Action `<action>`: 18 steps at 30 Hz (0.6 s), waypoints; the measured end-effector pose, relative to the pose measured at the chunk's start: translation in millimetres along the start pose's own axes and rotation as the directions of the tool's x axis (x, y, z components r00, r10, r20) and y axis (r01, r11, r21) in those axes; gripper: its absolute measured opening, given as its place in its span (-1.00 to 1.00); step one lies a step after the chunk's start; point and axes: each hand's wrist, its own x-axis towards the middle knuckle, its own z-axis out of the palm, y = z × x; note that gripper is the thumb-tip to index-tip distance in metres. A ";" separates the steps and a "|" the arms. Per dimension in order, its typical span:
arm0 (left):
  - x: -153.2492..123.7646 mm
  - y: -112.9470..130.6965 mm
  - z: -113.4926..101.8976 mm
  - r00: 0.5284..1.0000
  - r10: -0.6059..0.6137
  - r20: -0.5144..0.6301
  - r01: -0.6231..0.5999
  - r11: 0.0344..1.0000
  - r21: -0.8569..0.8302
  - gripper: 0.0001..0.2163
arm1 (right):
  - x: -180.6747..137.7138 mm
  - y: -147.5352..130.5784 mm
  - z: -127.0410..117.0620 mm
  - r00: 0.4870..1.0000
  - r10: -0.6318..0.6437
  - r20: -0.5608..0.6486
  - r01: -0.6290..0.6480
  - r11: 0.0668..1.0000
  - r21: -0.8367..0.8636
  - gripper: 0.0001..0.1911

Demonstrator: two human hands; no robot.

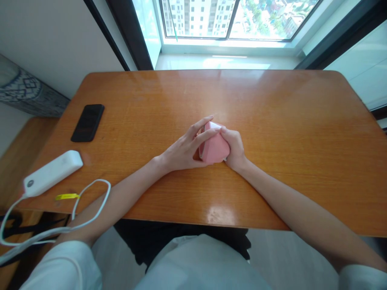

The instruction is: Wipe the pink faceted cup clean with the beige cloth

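Note:
A small pink box-like object [215,147] with flat, angled faces is held between both hands, just above or on the middle of the wooden table. My left hand [189,147] reaches around its left side, the fingers over the top and the thumb along the lower edge. On the right side, my right hand [236,148] grips it with bent fingers, its thumb near the upper edge. A bit of white shows at the lower right of the pink object. My palms and fingers hide part of it, so its exact kind is unclear.
On the wooden table [290,121], a black phone [87,123] lies at the left. Nearer sits a white power strip [53,173], its white cable [104,201] looping over my left forearm. A yellow tag [67,196] hangs on that cable. A window [226,20] stands beyond the far edge.

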 end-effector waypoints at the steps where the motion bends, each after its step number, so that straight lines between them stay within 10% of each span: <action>1: 1.1 1.5 -0.9 1.000 -0.002 -0.014 0.003 1.000 0.006 0.03 | 1.0 2.9 -0.8 1.000 0.005 0.001 -0.005 1.000 0.018 -0.43; 11: 3.4 16.6 -4.5 0.959 -0.282 0.031 0.279 0.913 -0.297 0.15 | -9.7 -0.2 -1.5 0.967 -0.225 0.124 0.252 0.919 -0.302 -0.24; 18: -0.5 4.5 2.2 0.995 -0.083 -0.047 0.076 0.988 -0.132 0.33 | -5.4 -6.4 3.2 0.988 -0.145 0.056 0.152 0.975 -0.161 -0.29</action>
